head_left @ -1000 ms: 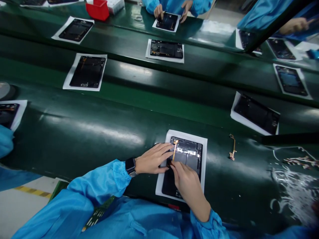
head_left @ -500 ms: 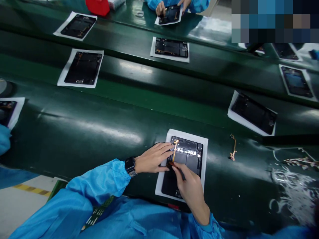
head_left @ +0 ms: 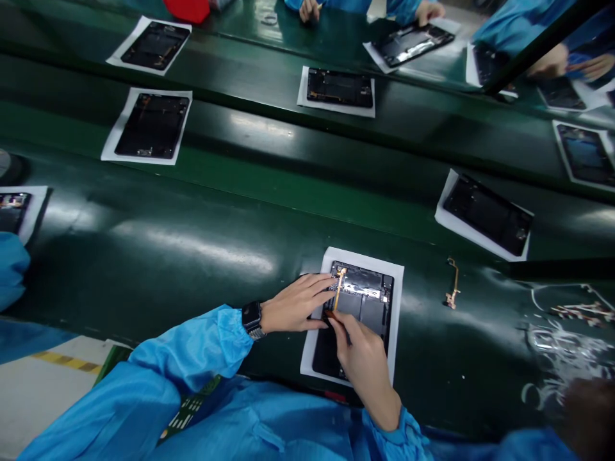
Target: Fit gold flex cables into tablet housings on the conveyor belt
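An opened black tablet point(head_left: 372, 314) lies on a white sheet point(head_left: 398, 275) in front of me, its inside facing up. Along its left side runs an orange flex cable point(head_left: 338, 291). My right hand point(head_left: 366, 358) is closed in a pinch at the cable's lower end, thumb and forefinger together; the pinched part is mostly hidden. My left hand point(head_left: 295, 304) lies flat with fingers stretched out, their tips over the tablet's left edge beside the cable. A loose flex cable point(head_left: 453, 283) rests on the green bench to the right.
White plastic scraps point(head_left: 569, 358) and a pile of flex cables point(head_left: 583, 312) lie at the right. Beyond the bench, more tablets point(head_left: 152, 125) sit on white sheets along the green belt point(head_left: 240, 173). Across it, a co-worker's hand point(head_left: 429, 11) touches another tablet point(head_left: 413, 45).
My hands keep nearly the same pose at the flex cable. Across the belt, a co-worker's tablet has shifted right. The tablet at mid-left has slid slightly left; one in the far row moved right.
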`<state>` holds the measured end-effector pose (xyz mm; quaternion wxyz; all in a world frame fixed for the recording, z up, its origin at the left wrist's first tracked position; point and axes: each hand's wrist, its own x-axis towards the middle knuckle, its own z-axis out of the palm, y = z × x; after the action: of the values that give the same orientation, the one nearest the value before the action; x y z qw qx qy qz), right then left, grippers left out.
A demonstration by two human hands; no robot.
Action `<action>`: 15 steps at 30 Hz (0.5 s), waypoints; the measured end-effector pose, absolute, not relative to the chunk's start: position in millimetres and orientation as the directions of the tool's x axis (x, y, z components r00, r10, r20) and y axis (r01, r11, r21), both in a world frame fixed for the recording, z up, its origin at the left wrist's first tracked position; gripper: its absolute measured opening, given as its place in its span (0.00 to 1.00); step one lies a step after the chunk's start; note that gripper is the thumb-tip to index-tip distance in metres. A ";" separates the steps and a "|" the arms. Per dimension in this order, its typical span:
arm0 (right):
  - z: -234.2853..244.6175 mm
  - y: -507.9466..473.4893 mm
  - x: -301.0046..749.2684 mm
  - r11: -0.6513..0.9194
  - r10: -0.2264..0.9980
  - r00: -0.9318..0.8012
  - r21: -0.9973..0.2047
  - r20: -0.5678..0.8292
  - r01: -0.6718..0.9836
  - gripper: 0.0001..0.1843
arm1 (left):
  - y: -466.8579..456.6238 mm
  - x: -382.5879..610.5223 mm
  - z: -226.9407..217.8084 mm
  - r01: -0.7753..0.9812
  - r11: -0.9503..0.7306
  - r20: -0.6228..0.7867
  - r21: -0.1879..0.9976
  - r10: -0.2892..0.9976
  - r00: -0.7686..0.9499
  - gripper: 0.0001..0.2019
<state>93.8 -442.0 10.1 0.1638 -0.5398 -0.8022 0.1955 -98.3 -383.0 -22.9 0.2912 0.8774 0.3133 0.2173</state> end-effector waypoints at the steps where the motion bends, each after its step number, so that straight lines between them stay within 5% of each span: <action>1: 10.8 -441.5 90.8 0.371 0.921 -0.385 -0.457 0.066 0.809 0.11 | -383.1 -98.5 -23.3 0.423 -0.632 0.199 0.650 0.678 0.708 0.31; 4: 11.7 -439.4 84.4 0.441 0.894 -0.436 -0.368 0.101 0.819 0.13 | -383.3 -99.7 -24.2 0.428 -0.627 0.183 0.650 0.676 0.713 0.30; 10: 9.8 -438.1 95.7 0.372 0.920 -0.385 -0.454 0.067 0.810 0.10 | -382.7 -100.2 -23.6 0.428 -0.629 0.178 0.649 0.672 0.719 0.34; 15: 14.9 -438.6 101.0 0.397 0.912 -0.406 -0.375 0.059 0.838 0.10 | -382.5 -98.9 -24.6 0.412 -0.629 0.196 0.659 0.673 0.714 0.34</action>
<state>101.0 -438.6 14.9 0.1286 -0.5298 -0.8258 0.1444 -98.9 -382.5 -24.6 0.2994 0.8759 0.3094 0.2179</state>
